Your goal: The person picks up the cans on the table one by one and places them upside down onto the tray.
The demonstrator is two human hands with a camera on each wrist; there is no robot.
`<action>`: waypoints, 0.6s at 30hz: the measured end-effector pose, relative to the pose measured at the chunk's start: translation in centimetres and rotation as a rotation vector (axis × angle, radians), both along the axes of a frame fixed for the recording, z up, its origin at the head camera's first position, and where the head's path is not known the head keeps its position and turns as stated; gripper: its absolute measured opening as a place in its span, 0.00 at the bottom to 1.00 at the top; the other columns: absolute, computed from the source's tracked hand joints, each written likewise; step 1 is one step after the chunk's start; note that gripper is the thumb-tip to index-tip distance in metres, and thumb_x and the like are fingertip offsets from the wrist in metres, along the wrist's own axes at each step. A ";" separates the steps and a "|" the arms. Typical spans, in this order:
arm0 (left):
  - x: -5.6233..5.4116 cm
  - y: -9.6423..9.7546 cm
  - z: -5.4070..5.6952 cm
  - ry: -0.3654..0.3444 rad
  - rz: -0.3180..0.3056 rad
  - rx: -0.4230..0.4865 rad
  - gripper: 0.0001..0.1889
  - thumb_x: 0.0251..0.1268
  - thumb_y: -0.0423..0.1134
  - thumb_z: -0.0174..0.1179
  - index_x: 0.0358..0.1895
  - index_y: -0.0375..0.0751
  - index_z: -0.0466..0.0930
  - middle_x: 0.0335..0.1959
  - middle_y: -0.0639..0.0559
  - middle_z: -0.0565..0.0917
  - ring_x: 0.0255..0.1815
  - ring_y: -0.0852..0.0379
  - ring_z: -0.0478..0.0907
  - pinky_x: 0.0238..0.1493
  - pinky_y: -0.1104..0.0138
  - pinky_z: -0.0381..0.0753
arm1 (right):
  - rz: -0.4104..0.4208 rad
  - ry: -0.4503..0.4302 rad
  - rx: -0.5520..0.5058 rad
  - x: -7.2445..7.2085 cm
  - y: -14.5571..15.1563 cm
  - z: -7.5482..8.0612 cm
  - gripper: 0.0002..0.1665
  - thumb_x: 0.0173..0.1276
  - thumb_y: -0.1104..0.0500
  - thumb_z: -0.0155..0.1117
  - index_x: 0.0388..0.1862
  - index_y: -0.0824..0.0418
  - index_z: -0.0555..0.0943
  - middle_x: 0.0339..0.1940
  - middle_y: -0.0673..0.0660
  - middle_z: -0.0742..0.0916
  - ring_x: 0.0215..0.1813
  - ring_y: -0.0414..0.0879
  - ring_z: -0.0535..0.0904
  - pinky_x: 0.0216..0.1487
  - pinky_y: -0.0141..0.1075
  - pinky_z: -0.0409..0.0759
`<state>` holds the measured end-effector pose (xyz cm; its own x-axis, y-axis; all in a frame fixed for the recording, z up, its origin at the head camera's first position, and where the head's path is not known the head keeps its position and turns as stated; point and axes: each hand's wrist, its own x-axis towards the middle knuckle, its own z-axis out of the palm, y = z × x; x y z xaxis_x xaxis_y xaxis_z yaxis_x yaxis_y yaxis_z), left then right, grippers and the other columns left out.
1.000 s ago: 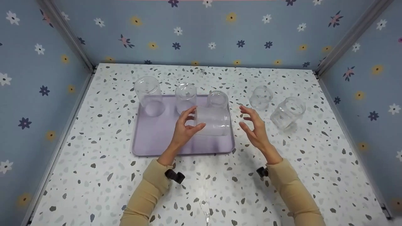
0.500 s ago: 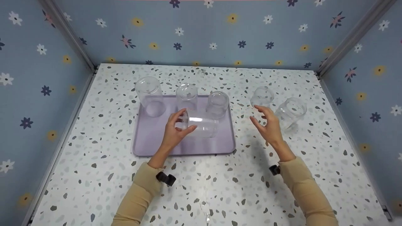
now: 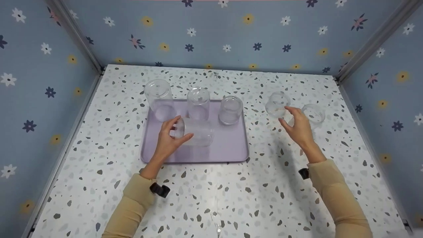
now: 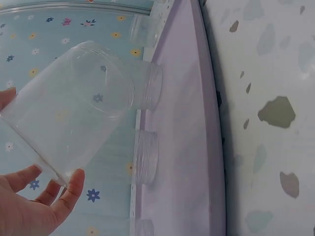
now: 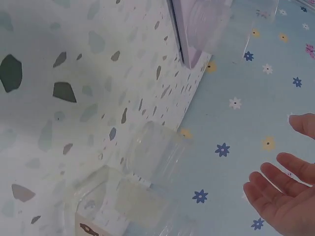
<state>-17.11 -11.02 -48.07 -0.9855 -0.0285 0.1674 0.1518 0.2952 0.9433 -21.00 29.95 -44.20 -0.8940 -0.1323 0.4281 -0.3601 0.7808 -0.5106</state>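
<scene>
In the head view my left hand (image 3: pixel 167 138) grips one end of a large clear jar (image 3: pixel 198 132) between thumb and fingers. The jar is held on its side above the lilac tray (image 3: pixel 228 153); the left wrist view shows the jar (image 4: pixel 74 108) tilted and off the tray. My right hand (image 3: pixel 300 129) holds nothing, its fingers spread and loosely bent. It hovers in front of two clear jars right of the tray: a short one (image 3: pixel 277 105) near its fingertips and a wider one (image 3: pixel 315 115) partly hidden behind the hand.
Along the tray's far side stand three clear jars: a tall one (image 3: pixel 158 96) at left, a medium one (image 3: pixel 199 104) and a short one (image 3: pixel 230 110). Patterned blue walls (image 3: pixel 224 36) enclose the speckled table (image 3: pixel 211 205) at the back and sides.
My left hand has carried the large jar leftward over the tray. My right hand has moved right, away from that jar, toward the two jars at the right.
</scene>
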 end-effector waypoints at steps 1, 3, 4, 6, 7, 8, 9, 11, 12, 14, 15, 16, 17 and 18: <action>0.0 -0.2 0.0 -0.004 0.003 -0.009 0.39 0.40 0.44 0.71 0.60 0.38 0.66 0.50 0.43 0.67 0.43 0.52 0.66 0.35 0.62 0.72 | -0.008 -0.015 0.011 -0.1 0.2 0.1 0.26 0.58 0.61 0.62 0.54 0.70 0.71 0.50 0.67 0.76 0.50 0.59 0.71 0.51 0.49 0.66; 0.1 -0.7 0.0 -0.007 0.006 -0.026 0.39 0.40 0.44 0.71 0.60 0.38 0.66 0.50 0.43 0.67 0.43 0.50 0.66 0.35 0.60 0.72 | -0.019 -0.045 0.030 -0.3 0.7 0.4 0.26 0.58 0.61 0.62 0.54 0.70 0.71 0.51 0.67 0.75 0.52 0.60 0.69 0.53 0.50 0.65; 0.1 -0.9 0.0 -0.003 0.007 -0.035 0.39 0.40 0.44 0.71 0.60 0.37 0.66 0.50 0.42 0.67 0.43 0.50 0.65 0.36 0.59 0.71 | -0.023 -0.058 0.039 -0.4 1.0 0.5 0.26 0.58 0.60 0.62 0.54 0.71 0.70 0.51 0.67 0.74 0.53 0.60 0.69 0.53 0.50 0.64; 0.1 -1.3 0.0 0.009 0.008 -0.056 0.39 0.40 0.44 0.71 0.60 0.36 0.66 0.50 0.41 0.67 0.44 0.48 0.65 0.39 0.56 0.70 | -0.032 -0.082 0.059 -0.6 1.5 0.7 0.27 0.58 0.60 0.63 0.54 0.71 0.70 0.51 0.69 0.73 0.54 0.62 0.67 0.54 0.51 0.63; 0.1 -1.5 0.0 0.013 0.011 -0.068 0.39 0.40 0.44 0.71 0.60 0.36 0.66 0.50 0.41 0.67 0.44 0.47 0.65 0.41 0.55 0.70 | -0.036 -0.092 0.068 -0.7 1.7 0.9 0.27 0.58 0.60 0.63 0.55 0.71 0.69 0.52 0.69 0.73 0.55 0.62 0.66 0.55 0.52 0.62; 0.1 -1.7 0.0 0.018 0.013 -0.081 0.39 0.40 0.44 0.71 0.60 0.36 0.66 0.49 0.40 0.67 0.44 0.46 0.65 0.42 0.54 0.69 | -0.040 -0.101 0.076 -0.8 2.0 1.0 0.28 0.58 0.60 0.63 0.55 0.72 0.69 0.52 0.70 0.72 0.55 0.63 0.66 0.55 0.52 0.62; 0.0 -1.9 0.0 0.021 0.016 -0.096 0.39 0.40 0.44 0.71 0.59 0.35 0.66 0.49 0.40 0.66 0.44 0.45 0.66 0.44 0.54 0.68 | -0.046 -0.113 0.084 -0.9 2.2 1.2 0.28 0.58 0.60 0.63 0.55 0.72 0.69 0.52 0.70 0.72 0.56 0.64 0.65 0.55 0.53 0.61; 0.0 -2.4 0.0 0.020 0.019 -0.126 0.39 0.39 0.44 0.71 0.59 0.35 0.66 0.49 0.39 0.66 0.44 0.45 0.65 0.46 0.53 0.66 | -0.061 -0.138 0.099 -1.2 2.7 1.4 0.29 0.58 0.59 0.62 0.55 0.72 0.68 0.53 0.71 0.71 0.56 0.64 0.64 0.56 0.53 0.60; -0.1 -2.6 0.0 0.014 0.021 -0.142 0.40 0.39 0.44 0.71 0.59 0.35 0.66 0.48 0.39 0.66 0.44 0.45 0.65 0.47 0.53 0.65 | -0.068 -0.149 0.107 -1.3 2.9 1.6 0.30 0.59 0.58 0.62 0.56 0.72 0.68 0.53 0.71 0.71 0.57 0.65 0.63 0.56 0.54 0.60; -0.1 -3.0 0.1 0.001 0.023 -0.174 0.40 0.38 0.45 0.71 0.59 0.35 0.66 0.48 0.38 0.66 0.44 0.45 0.65 0.47 0.54 0.65 | -0.085 -0.172 0.130 -1.5 3.3 1.9 0.31 0.59 0.57 0.62 0.57 0.72 0.67 0.54 0.71 0.70 0.57 0.65 0.63 0.56 0.54 0.60; -0.1 -3.2 0.2 -0.007 0.021 -0.192 0.41 0.38 0.45 0.71 0.60 0.35 0.66 0.48 0.38 0.66 0.45 0.45 0.64 0.47 0.54 0.65 | -0.094 -0.183 0.142 -1.6 3.5 2.0 0.31 0.59 0.57 0.62 0.57 0.72 0.67 0.54 0.71 0.69 0.57 0.65 0.62 0.56 0.55 0.60; -0.1 -3.4 0.2 -0.016 0.017 -0.211 0.41 0.38 0.46 0.71 0.60 0.35 0.65 0.48 0.37 0.65 0.45 0.46 0.64 0.47 0.54 0.65 | -0.103 -0.191 0.155 -1.6 3.7 2.0 0.32 0.59 0.56 0.62 0.57 0.72 0.66 0.55 0.72 0.69 0.57 0.66 0.62 0.55 0.55 0.60; -0.1 -3.6 0.3 -0.025 0.015 -0.229 0.42 0.38 0.46 0.71 0.60 0.34 0.65 0.48 0.37 0.65 0.45 0.45 0.64 0.47 0.54 0.65 | -0.112 -0.200 0.171 -1.7 3.9 2.1 0.32 0.59 0.56 0.62 0.58 0.72 0.66 0.55 0.72 0.68 0.57 0.66 0.62 0.55 0.56 0.60; -0.2 -3.8 0.4 -0.033 0.013 -0.248 0.42 0.39 0.47 0.71 0.61 0.34 0.64 0.49 0.37 0.65 0.46 0.45 0.64 0.47 0.55 0.65 | -0.120 -0.209 0.185 -1.8 4.1 2.2 0.33 0.59 0.55 0.62 0.58 0.72 0.66 0.55 0.72 0.68 0.57 0.67 0.61 0.54 0.57 0.59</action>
